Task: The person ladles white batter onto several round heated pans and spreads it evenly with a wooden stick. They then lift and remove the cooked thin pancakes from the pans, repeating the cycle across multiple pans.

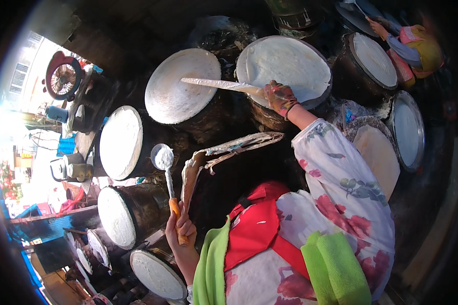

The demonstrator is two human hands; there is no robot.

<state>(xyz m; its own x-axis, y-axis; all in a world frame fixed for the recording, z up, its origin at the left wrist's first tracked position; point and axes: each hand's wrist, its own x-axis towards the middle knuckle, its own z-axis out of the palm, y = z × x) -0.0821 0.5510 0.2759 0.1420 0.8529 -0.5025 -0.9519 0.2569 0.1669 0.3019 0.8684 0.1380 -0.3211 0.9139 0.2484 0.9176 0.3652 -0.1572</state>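
Gloved in a patterned glove, my right hand (280, 98) grips a long flat wooden spatula (223, 84) coated in white batter. Its tip lies over a round griddle (183, 87) with a thin whitish film; its handle end crosses the near edge of a griddle covered by a white flatbread sheet (286, 68). My bare left hand (182, 228) is closed around the orange handle of a ladle (162, 157), held upright with white batter in its bowl. Beside the ladle stands a batter-crusted, bent rim or strip (192, 171), partly behind my left fingers.
More batter-covered griddles on drum stoves stand to the left (121, 143), lower left (116, 217) and right (374, 61). A round tray (407, 129) and a stack of pale flatbread (378, 156) are at right. A co-worker (416, 49) works at upper right. A fan (63, 78) stands upper left.
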